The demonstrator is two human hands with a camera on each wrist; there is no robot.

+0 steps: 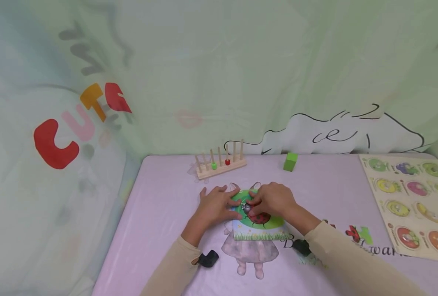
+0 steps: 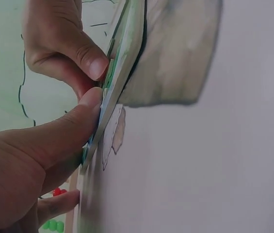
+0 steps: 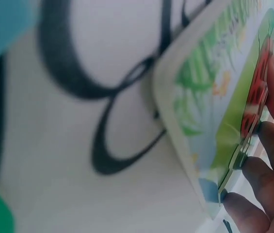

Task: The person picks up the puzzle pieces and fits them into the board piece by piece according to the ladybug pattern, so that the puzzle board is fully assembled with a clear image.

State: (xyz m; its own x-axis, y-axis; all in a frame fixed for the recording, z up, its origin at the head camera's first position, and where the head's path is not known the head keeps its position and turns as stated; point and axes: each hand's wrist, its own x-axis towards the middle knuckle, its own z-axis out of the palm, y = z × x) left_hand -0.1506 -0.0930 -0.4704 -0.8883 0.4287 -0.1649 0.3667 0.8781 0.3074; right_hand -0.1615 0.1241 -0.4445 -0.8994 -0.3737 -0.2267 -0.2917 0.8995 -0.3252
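A ladybug jigsaw puzzle board (image 1: 257,235) lies on the table, with a green field and grass printed along its near edge. My left hand (image 1: 214,205) rests on its left side, fingers spread, thumb pressing the face in the left wrist view. My right hand (image 1: 276,199) bends over the upper part and pinches a puzzle piece (image 2: 109,73) at the ladybug's head end; its fingers hide most of the piece. The red, black-spotted ladybug body (image 3: 257,99) shows in the right wrist view, its pieces standing slightly proud. Loose red-and-green puzzle pieces (image 1: 365,235) lie to the right.
Behind the board stands a wooden peg rack (image 1: 222,167) with green and red beads. A green block (image 1: 290,161) sits near the table's back edge. On the right lies a large fruit-and-vegetable board (image 1: 396,205). Printed cloth (image 1: 167,255) covers the table.
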